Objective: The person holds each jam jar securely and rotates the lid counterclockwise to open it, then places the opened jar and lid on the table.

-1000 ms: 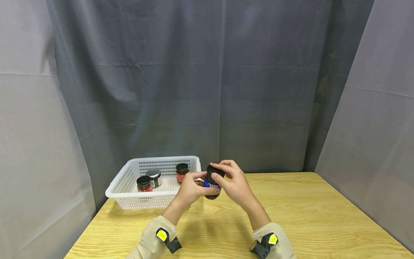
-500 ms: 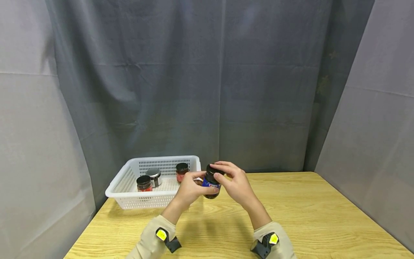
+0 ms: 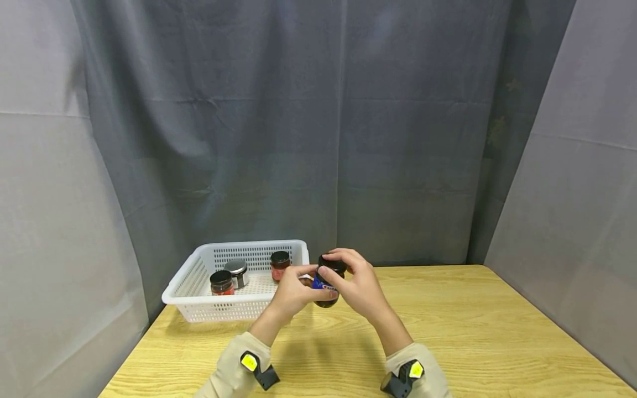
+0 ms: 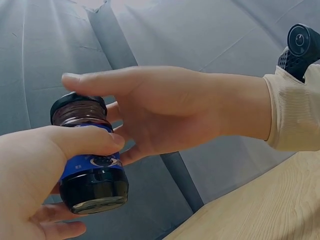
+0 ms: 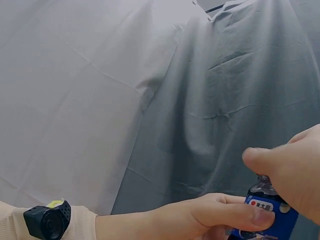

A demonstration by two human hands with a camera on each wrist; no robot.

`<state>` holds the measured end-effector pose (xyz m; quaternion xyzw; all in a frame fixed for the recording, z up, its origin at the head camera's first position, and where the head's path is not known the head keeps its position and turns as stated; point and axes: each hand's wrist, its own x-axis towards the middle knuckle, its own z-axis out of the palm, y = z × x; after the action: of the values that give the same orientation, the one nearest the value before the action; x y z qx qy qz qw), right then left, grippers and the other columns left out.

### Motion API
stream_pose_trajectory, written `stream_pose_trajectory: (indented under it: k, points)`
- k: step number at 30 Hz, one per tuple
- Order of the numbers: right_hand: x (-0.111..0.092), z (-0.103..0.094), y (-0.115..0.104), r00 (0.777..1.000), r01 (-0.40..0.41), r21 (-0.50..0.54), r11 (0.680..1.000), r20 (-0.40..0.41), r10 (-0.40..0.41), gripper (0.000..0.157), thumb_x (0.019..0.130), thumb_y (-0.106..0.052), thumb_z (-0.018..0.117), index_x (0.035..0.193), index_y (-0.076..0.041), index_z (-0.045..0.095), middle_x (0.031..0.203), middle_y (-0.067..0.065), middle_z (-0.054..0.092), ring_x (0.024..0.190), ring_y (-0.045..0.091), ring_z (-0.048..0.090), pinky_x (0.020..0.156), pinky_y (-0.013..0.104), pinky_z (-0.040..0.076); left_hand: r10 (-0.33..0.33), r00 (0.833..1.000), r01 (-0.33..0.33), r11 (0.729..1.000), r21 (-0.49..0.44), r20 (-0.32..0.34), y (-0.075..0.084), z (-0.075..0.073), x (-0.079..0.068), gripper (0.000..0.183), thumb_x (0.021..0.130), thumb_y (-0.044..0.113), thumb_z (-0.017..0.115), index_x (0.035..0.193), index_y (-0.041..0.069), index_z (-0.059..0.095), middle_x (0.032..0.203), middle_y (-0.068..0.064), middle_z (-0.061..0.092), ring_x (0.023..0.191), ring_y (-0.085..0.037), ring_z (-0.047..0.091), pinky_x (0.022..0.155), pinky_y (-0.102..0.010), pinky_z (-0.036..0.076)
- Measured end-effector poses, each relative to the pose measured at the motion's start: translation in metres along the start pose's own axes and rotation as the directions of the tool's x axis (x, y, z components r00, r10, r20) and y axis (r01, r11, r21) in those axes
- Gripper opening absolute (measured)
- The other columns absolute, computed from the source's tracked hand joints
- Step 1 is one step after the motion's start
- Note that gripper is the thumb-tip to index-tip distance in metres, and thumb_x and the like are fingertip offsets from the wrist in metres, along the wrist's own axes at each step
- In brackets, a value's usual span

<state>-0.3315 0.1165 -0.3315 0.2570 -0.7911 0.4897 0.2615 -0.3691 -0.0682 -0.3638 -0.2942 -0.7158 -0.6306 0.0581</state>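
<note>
A dark glass jar with a blue label and a black lid is held above the table, slightly tilted. My left hand grips its body, thumb across the label. From the right, my right hand holds the lid between thumb and fingers. The left wrist view shows the jar's base hanging free and the right thumb lying over the lid's edge. In the right wrist view the lid is hidden behind the right hand, while the blue label shows beyond the left thumb.
A white plastic basket stands at the back left of the wooden table. Inside are two red-labelled jars with black lids, one in front and one at the right, plus a silver-lidded jar. Grey curtains enclose the table.
My right hand has turned on the lid: its fingers and thumb shifted rightward half a second ago, and the thumb has now swung back left. The left hand and the jar stay nearly in place.
</note>
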Motion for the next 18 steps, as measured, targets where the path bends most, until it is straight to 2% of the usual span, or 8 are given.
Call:
stream_pose_trajectory:
  k: [5, 9, 18]
  points:
    - [0.0008, 0.0018, -0.0002, 0.999, -0.012, -0.006, 1.0, -0.033, 0.011, 0.027, 0.093, -0.026, 0.081, 0.118, -0.014, 0.078, 0.127, 0.007, 0.06, 0.115, 0.025, 0.054, 0.091, 0.047, 0.046, 0.009, 1.0, -0.009, 1.0, -0.007, 0.006, 0.0011, 0.0013, 0.0, 0.047, 0.075, 0.012, 0.094, 0.119, 0.009, 0.077, 0.097, -0.007, 0.076, 0.082, -0.022, 0.071, 0.07, -0.035, 0.061]
    - [0.0008, 0.0007, 0.0002, 0.999, -0.025, -0.007, 1.0, -0.029, 0.024, 0.027, 0.093, -0.026, 0.081, 0.117, -0.016, 0.079, 0.12, 0.005, 0.059, 0.108, 0.023, 0.053, 0.089, 0.045, 0.045, 0.004, 1.0, -0.004, 1.0, -0.008, 0.004, 0.0006, 0.0016, -0.0001, 0.048, 0.076, 0.011, 0.093, 0.12, 0.009, 0.077, 0.099, -0.007, 0.076, 0.084, -0.025, 0.072, 0.071, -0.036, 0.061]
    - [-0.0011, -0.0011, 0.0, 1.0, -0.002, 0.034, 0.999, 0.027, 0.001, 0.028, 0.099, -0.027, 0.073, 0.124, -0.016, 0.076, 0.136, 0.006, 0.061, 0.128, 0.03, 0.053, 0.101, 0.064, 0.043, 0.007, 1.0, -0.007, 1.0, -0.019, -0.005, 0.0012, -0.0015, -0.001, 0.047, 0.077, 0.015, 0.093, 0.121, 0.01, 0.077, 0.105, -0.007, 0.074, 0.087, -0.026, 0.071, 0.073, -0.038, 0.061]
